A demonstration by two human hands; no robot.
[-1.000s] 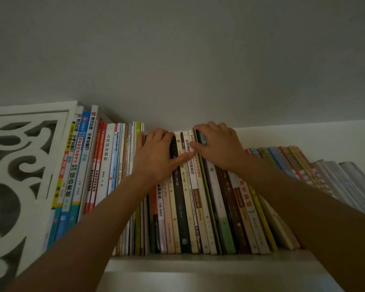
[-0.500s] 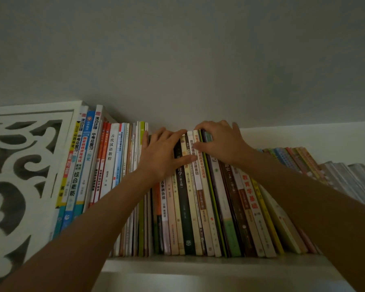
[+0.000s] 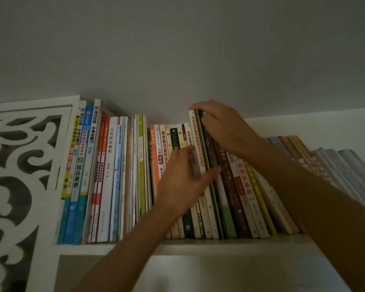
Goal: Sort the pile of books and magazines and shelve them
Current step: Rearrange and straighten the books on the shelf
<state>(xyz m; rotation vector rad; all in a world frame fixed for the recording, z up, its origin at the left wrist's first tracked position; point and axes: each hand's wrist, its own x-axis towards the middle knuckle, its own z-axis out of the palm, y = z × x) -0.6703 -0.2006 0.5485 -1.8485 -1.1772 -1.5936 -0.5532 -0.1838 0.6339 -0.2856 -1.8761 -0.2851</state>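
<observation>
While my right hand (image 3: 223,127) grips the tops of the leaning books (image 3: 200,144) mid-shelf (image 3: 219,243), my left hand (image 3: 185,178) presses their spines, fingers straight. Most of the row stands filed; books toward the right edge lean, unstraightened.

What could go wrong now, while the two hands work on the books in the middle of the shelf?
1. The right hand grips the tops of a few books, among them the white book, which stands higher than its neighbours. If the grip slips, it may drop or tip out.
2. The leaning books on the right may slide flatter if their support moves.
3. The left hand is blurred and lies against the spines; it may push short books too deep.
</observation>
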